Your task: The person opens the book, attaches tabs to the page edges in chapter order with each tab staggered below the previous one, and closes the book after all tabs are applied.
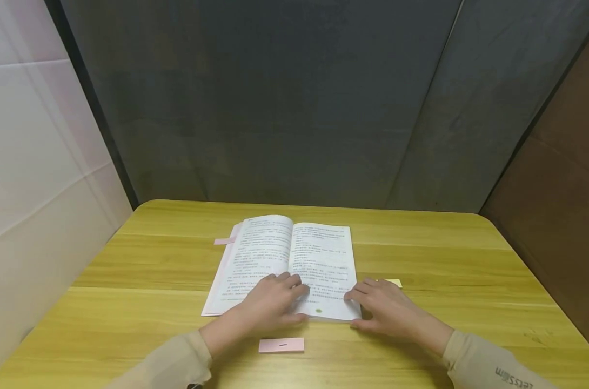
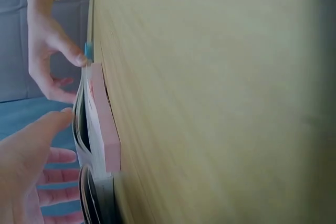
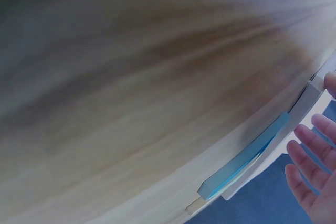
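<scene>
An open book (image 1: 321, 251) with printed pages lies on the wooden table. My left hand (image 1: 275, 300) rests over its lower middle, fingers loosely bent across the inner part of the pages. At the lower right corner is my right hand (image 1: 384, 305), thumb by the bottom corner and fingertips on the page's outer edge. In the right wrist view the right hand's fingers (image 3: 310, 161) look nearly straight and spread. Between the left hand and the table's near side lies a pink strip-shaped pad (image 1: 281, 346) with a short dark mark.
A pink paper tab (image 1: 223, 241) sticks out from the book's left side. Beside the right hand a yellow strip (image 1: 395, 282) shows, mostly covered. A blue strip-shaped block (image 3: 244, 156) lies along the book's right side. Dark panels (image 1: 275, 108) stand behind the table.
</scene>
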Available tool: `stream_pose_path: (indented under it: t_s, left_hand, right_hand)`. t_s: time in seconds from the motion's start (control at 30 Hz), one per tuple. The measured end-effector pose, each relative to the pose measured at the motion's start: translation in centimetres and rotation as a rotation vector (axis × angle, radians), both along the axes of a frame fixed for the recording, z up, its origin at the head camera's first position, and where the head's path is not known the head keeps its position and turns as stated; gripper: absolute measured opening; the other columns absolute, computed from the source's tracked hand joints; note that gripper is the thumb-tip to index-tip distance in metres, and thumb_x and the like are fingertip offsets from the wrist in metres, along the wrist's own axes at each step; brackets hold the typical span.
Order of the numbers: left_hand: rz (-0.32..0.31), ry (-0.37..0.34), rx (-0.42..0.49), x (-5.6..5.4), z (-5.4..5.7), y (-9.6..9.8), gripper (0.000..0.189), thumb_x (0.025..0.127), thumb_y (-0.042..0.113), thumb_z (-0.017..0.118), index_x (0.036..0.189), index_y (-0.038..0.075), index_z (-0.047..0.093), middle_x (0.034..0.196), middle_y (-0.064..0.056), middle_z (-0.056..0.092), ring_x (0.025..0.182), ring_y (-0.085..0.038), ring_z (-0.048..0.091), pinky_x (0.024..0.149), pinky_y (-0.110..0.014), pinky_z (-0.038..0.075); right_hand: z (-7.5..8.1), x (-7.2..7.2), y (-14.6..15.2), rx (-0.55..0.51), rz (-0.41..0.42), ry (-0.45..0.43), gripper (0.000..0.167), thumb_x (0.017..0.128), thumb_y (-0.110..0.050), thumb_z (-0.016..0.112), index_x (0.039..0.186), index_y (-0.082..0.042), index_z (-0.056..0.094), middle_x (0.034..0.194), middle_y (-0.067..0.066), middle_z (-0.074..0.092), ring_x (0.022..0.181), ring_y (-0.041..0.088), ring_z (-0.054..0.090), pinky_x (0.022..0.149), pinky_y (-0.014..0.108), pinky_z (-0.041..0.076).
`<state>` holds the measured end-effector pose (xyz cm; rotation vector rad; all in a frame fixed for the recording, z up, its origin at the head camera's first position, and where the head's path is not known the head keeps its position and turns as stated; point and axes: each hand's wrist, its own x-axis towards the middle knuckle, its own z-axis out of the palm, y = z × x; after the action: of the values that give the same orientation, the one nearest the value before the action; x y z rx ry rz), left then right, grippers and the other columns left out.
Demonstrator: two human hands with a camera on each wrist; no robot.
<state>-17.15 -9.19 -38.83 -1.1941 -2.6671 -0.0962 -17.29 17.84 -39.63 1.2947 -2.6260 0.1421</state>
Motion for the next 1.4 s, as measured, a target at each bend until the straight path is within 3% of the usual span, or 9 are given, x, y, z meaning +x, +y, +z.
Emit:
stream_pose_path:
  t_s: [0.2,0.43,0.7,0.93,1.27,1.4]
  left_hand:
    - [0.015,0.028,-0.011,-0.4,-0.2,0.3,0.049,0.072,0.055,0.059,0.103,0.016,0.059,0.093,0.003,0.050,0.078,-0.012,0.044,0.057,-0.026,0.037]
    - [0.014,-0.042,0.040,-0.7,-0.1,0.0,0.052,0.070,0.055,0.062,0.105,0.017,0.058,0.095,0.004,0.050,0.082,-0.012,0.045,0.059,-0.025,0.040]
    - [-0.020,-0.038,0.103,-0.8,0.0,-0.7,0.057,0.067,0.056,0.064,0.107,0.017,0.058,0.098,0.003,0.051,0.084,-0.012,0.047,0.060,-0.024,0.043]
    - [-0.047,-0.038,0.152,-0.6,0.2,-1.4,0.057,0.068,0.053,0.065,0.109,0.015,0.057,0.102,0.001,0.052,0.091,-0.014,0.049,0.067,-0.028,0.045]
    - [-0.037,-0.060,0.223,-0.2,0.4,-2.1,0.053,0.072,0.045,0.066,0.116,0.016,0.055,0.108,0.001,0.051,0.095,-0.013,0.049,0.072,-0.030,0.045]
    - [-0.069,-0.003,0.222,0.0,0.4,-2.3,0.050,0.074,0.038,0.065,0.118,0.017,0.053,0.110,0.001,0.050,0.097,-0.014,0.050,0.073,-0.030,0.045]
  right_hand:
    - [0.0,0.0,0.0,0.001,-0.009,-0.018,0.042,0.075,-0.045,0.063,0.105,-0.016,0.060,0.100,-0.005,0.057,0.095,0.014,0.050,0.076,0.038,0.043]
    - [0.0,0.1,0.1,0.004,-0.008,-0.015,0.042,0.075,-0.046,0.063,0.105,-0.016,0.060,0.099,-0.005,0.057,0.093,0.013,0.050,0.075,0.037,0.044]
    - [0.1,0.4,0.0,0.014,-0.014,-0.017,0.045,0.074,-0.048,0.063,0.106,-0.016,0.060,0.100,-0.005,0.056,0.096,0.013,0.049,0.077,0.037,0.043]
    - [0.2,0.7,-0.1,0.012,-0.018,-0.018,0.048,0.073,-0.049,0.063,0.108,-0.016,0.059,0.101,-0.004,0.056,0.096,0.014,0.049,0.077,0.038,0.043]
    - [0.2,0.8,-0.1,0.003,-0.023,-0.006,0.047,0.074,-0.049,0.062,0.108,-0.016,0.059,0.100,-0.005,0.056,0.094,0.013,0.049,0.075,0.036,0.043]
    - [0.3,0.7,-0.1,0.000,-0.020,-0.003,0.046,0.074,-0.049,0.062,0.107,-0.017,0.059,0.100,-0.005,0.056,0.094,0.013,0.050,0.074,0.037,0.044]
